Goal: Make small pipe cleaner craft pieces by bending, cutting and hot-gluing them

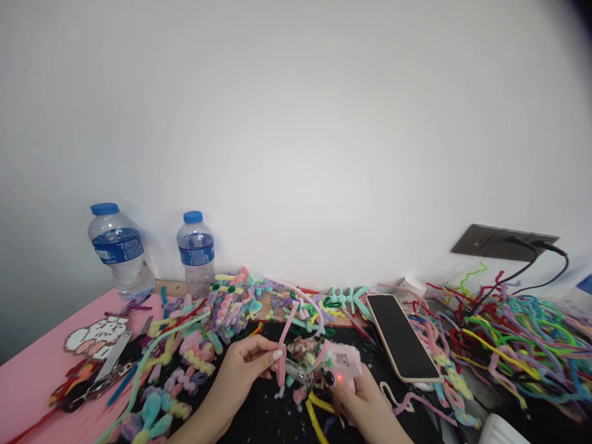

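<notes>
My left hand (pixel 247 367) pinches a pink pipe cleaner (pixel 287 327) between thumb and fingers, its length standing up and bent at the grip. Wrapped in my right hand (pixel 354 394) is a small pink handheld electric trimmer (pixel 345 361) with a glowing red light under the thumb. Its clear and metallic head (pixel 296 372) points left, close to the pink pipe cleaner; whether they touch I cannot tell. Below both hands lies a black mat (pixel 259 410) sprinkled with bits of fuzz. Yellow pipe cleaner pieces (pixel 317 419) rest near my right hand.
Two water bottles (pixel 197 246) stand by the wall at left. Scissors (pixel 115 357) and other tools lie on the pink surface (pixel 37 376). A phone (pixel 402 339) lies to the right, beside a large tangle of colourful pipe cleaners (pixel 518 345). Cables plug into a wall socket (pixel 504 242).
</notes>
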`<state>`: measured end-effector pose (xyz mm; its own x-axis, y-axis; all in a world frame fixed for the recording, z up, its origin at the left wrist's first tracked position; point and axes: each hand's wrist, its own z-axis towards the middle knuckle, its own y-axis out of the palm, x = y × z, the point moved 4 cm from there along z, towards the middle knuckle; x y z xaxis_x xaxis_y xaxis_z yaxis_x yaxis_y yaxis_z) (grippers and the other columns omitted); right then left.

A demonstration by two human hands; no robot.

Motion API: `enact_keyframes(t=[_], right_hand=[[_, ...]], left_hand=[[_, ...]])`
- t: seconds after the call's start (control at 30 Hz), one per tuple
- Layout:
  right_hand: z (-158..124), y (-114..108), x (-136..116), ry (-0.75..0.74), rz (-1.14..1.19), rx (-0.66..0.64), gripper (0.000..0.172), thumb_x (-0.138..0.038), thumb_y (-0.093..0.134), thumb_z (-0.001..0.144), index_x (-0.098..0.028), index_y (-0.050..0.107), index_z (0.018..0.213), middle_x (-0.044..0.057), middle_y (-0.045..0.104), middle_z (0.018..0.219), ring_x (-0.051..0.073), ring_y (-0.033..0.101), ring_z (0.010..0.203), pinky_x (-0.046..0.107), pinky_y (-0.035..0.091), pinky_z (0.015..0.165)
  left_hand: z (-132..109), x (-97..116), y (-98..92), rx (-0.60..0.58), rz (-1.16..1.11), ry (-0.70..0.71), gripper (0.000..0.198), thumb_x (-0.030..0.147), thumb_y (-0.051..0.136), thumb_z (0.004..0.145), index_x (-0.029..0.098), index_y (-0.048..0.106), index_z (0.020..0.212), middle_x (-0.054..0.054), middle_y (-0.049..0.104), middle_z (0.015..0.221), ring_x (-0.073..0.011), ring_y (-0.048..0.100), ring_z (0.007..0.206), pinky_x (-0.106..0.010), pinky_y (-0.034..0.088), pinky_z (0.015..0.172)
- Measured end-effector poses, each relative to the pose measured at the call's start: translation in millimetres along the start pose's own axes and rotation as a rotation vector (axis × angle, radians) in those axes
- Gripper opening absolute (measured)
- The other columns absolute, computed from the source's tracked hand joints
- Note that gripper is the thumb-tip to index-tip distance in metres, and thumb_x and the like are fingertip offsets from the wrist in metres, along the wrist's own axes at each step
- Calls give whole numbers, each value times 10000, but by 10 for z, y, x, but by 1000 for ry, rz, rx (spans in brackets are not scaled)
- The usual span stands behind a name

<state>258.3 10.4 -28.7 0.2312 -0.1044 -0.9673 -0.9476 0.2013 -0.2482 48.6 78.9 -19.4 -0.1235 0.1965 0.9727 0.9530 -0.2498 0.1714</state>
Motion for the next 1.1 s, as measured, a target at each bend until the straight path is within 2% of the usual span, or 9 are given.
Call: enact_keyframes(t=[0.33, 0.5, 0.8, 1.1], right_hand=[[65, -14, 82, 39, -20, -76, 488, -591, 637, 631, -152, 605, 843, -32, 475, 492, 179, 510, 536, 283, 437, 501], [53, -13, 63, 34, -29, -71, 469, -570, 655, 622, -154, 620, 836, -18, 507, 513, 193, 533, 563, 294, 454, 513], [51, -28, 137, 25, -60, -69, 473, -519, 643, 653, -145, 619, 942, -7, 535, 567, 206, 548, 604, 310, 463, 555], [41, -32, 113, 7, -115, -54, 459, -477, 645, 658, -130, 630, 957, 21, 593, 655, 223, 570, 677, 324, 481, 607]], left_hand=[[-26, -4, 9, 6, -32, -1, 220, 356, 703, 668, 141, 673, 704, -1, 626, 546, -121, 532, 525, -214, 411, 532], [-26, 1, 17, 2, -45, 7, 217, 354, 692, 689, 141, 665, 719, -7, 632, 556, -122, 538, 527, -214, 399, 534], [-2, -37, -6, 8, -113, -28, 245, 373, 726, 657, 142, 656, 699, 16, 595, 562, -117, 559, 521, -211, 397, 523], [-4, -44, 17, -45, -186, 2, 216, 346, 694, 714, 139, 646, 748, 1, 637, 603, -135, 609, 523, -229, 413, 560]])
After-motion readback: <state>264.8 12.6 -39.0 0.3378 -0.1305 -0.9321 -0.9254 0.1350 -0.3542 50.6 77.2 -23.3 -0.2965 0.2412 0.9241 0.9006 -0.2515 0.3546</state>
